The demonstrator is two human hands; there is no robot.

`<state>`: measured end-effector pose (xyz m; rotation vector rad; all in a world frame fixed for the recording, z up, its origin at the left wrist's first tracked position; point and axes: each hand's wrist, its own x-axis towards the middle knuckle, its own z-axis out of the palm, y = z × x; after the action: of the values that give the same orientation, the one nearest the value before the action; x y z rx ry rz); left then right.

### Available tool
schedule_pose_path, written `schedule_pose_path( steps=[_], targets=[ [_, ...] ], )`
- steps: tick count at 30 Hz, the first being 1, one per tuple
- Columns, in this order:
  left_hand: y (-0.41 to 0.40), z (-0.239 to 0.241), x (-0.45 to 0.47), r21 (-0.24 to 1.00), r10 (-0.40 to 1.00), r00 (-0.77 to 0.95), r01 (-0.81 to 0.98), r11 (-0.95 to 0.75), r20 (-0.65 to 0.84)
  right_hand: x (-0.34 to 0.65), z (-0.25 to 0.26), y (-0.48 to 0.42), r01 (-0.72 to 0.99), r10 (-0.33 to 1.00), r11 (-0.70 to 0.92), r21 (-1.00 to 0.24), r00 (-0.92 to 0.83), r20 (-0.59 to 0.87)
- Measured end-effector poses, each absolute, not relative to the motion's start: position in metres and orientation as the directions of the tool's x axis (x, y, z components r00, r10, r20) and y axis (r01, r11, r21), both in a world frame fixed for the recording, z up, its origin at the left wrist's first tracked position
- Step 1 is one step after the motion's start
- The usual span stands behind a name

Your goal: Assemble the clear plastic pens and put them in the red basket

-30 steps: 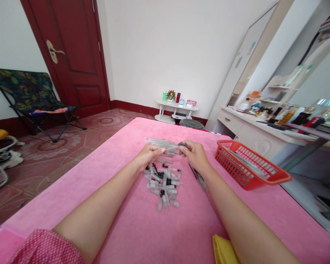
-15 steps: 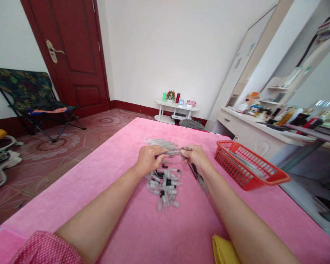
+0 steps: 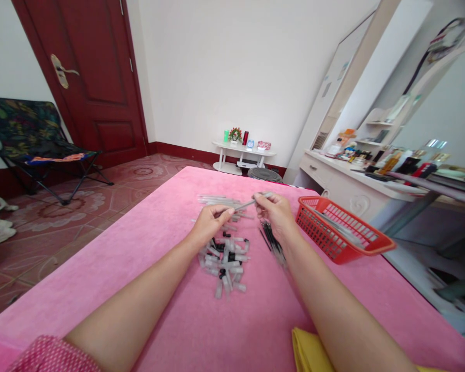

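A slim grey pen barrel (image 3: 245, 205) is held slantwise in the air above the table, its right end higher. My left hand (image 3: 211, 223) pinches its lower end between thumb and fingers. Closed around the upper end is my right hand (image 3: 274, 213), with a short grey bit showing past the fingers. Similar grey barrels (image 3: 217, 200) lie in a row just beyond my hands. Below them spreads a heap of short translucent pen pieces (image 3: 225, 263), some with black parts. Thin black pen refills (image 3: 269, 235) lie in a bunch beside my right wrist.
The pink-covered table (image 3: 139, 253) carries a red plastic basket (image 3: 333, 240) with long thin items at the right. A folded yellow cloth (image 3: 310, 351) lies by my right forearm. Beyond stand a cluttered dressing table (image 3: 341, 178), a low white shelf (image 3: 240, 149) and a folding chair (image 3: 34, 139).
My right hand has risen slightly, so the barrel, nearly level before, now tilts up to the right. More of the black refills shows. The whole view has shifted a little.
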<state>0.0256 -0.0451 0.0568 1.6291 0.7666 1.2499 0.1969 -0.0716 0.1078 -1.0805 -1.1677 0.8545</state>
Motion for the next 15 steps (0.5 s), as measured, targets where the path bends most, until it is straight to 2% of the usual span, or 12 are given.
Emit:
schedule_pose_path(
  steps=[3, 5, 7, 9, 12, 15],
  targets=[
    [-0.036, 0.047, 0.018, 0.914, 0.895, 0.196, -0.018, -0.405, 0.401, 0.234, 0.123, -0.066, 0.160, 0.780, 0.408, -0.899, 0.450, 0.434],
    [-0.030, 0.041, 0.013, 0.926, 0.915, 0.156, 0.006, -0.377, 0.372, 0.266, 0.132, -0.066, 0.343, 0.547, 0.449, -0.825, 0.624, 0.557],
    [-0.026, 0.036, 0.010, 0.932, 0.925, 0.133, 0.018, -0.362, 0.356, 0.298, 0.139, -0.069, 0.564, 0.308, 0.349, -0.748, 0.685, 0.660],
    [-0.025, 0.033, 0.008, 0.937, 0.932, 0.120, 0.018, -0.348, 0.343, 0.324, 0.141, -0.075, 0.705, 0.147, 0.138, -0.696, 0.680, 0.718],
    [-0.026, 0.032, 0.010, 0.937, 0.932, 0.128, 0.032, -0.347, 0.340, 0.346, 0.137, -0.082, 0.747, 0.089, -0.108, -0.657, 0.665, 0.742],
    [-0.028, 0.032, 0.012, 0.928, 0.922, 0.165, 0.076, -0.366, 0.350, 0.352, 0.130, -0.083, 0.702, 0.149, -0.199, -0.683, 0.711, 0.687]
  ],
)
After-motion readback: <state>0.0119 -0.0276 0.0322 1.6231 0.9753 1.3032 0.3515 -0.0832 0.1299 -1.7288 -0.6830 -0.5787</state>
